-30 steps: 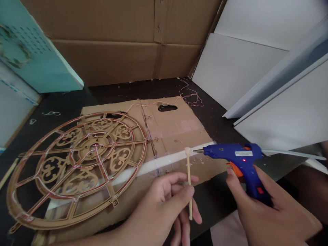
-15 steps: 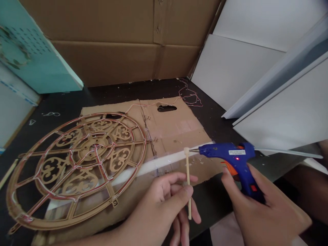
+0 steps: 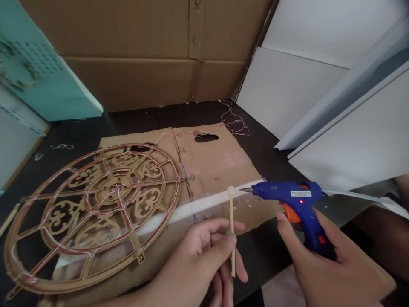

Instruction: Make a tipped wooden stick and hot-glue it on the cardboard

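Observation:
My left hand point(image 3: 211, 251) pinches a thin wooden stick point(image 3: 232, 219) between thumb and fingers, holding it upright. A small pale block or cap point(image 3: 230, 191) tops the stick. My right hand point(image 3: 332, 260) is wrapped round the handle of a blue glue gun point(image 3: 287, 189) with an orange trigger and a lit red light. The metal nozzle points left at the stick's top, a small gap away. On the left, a large round openwork wheel point(image 3: 134, 232) with scrollwork and red and white wires along its spokes lies over a cardboard sheet point(image 3: 223, 157).
Thin wire point(image 3: 236, 123) trails from the wheel to a loose tangle at the back. Tall cardboard point(image 3: 128, 76) stands behind, white panels point(image 3: 287, 85) at right, and a teal board point(image 3: 64, 94) at left. Another stick point(image 3: 9, 219) lies at the far left on the dark table point(image 3: 73, 128).
The glue gun has drawn back to the right, so its nozzle is now apart from the stick's top. Its orange trigger shows further out. My left hand keeps its pinch.

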{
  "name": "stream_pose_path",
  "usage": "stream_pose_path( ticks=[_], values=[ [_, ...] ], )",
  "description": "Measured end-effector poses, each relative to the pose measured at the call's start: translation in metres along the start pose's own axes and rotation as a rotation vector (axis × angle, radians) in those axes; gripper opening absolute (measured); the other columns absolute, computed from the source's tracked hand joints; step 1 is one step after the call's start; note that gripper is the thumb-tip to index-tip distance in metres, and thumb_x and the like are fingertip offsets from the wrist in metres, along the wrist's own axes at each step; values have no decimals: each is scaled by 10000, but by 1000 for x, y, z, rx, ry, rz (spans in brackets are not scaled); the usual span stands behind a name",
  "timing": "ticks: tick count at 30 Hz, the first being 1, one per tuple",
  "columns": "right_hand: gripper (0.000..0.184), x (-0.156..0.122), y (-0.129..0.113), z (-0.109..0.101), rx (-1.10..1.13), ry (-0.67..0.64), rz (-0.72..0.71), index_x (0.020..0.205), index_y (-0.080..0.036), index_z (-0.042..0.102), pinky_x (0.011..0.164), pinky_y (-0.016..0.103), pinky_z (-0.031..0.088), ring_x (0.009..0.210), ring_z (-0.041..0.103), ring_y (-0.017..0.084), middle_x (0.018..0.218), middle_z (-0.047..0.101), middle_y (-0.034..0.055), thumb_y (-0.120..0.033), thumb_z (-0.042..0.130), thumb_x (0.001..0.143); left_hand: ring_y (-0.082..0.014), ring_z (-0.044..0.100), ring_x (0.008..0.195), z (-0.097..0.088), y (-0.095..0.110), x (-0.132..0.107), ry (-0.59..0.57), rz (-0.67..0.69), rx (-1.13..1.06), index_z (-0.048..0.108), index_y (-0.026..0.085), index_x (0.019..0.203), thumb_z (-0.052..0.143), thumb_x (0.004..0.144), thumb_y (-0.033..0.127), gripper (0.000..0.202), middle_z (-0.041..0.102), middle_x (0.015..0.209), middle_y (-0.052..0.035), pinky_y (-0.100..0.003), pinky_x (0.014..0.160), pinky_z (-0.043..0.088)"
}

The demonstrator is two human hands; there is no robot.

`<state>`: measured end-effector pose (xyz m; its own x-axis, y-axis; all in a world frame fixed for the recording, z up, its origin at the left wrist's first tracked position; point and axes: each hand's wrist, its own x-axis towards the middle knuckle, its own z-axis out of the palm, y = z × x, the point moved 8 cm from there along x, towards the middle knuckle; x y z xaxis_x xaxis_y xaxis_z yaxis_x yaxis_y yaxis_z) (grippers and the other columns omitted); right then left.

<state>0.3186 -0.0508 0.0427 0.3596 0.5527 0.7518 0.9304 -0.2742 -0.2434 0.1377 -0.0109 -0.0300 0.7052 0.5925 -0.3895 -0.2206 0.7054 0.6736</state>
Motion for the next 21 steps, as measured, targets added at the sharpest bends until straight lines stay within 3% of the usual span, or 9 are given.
stream_pose_path(
  ticks=[10,14,21],
  values=[
    [311,1,-10,2,49,-16,-18,1008,-170,773,537,257,424,525,595,141,666,675,-5,-421,808,827,-95,581,414,0,-2,1,-16,-8,11,471,127,1262,659,888,549,595,646,731,-20,-125,335,391],
    [324,1,-3,4,26,-19,13,1002,-176,780,550,264,440,557,630,165,677,683,4,-454,789,836,-91,576,411,1,-1,0,-10,-3,16,456,122,1269,663,884,548,610,649,735,-26,-120,333,385],
    [375,-1,13,3,15,-28,82,999,-174,793,541,269,436,528,614,163,662,686,3,-492,805,802,-81,560,399,-1,-4,-2,7,20,52,471,147,1177,610,937,504,453,647,733,-21,-111,325,365]
  ],
)
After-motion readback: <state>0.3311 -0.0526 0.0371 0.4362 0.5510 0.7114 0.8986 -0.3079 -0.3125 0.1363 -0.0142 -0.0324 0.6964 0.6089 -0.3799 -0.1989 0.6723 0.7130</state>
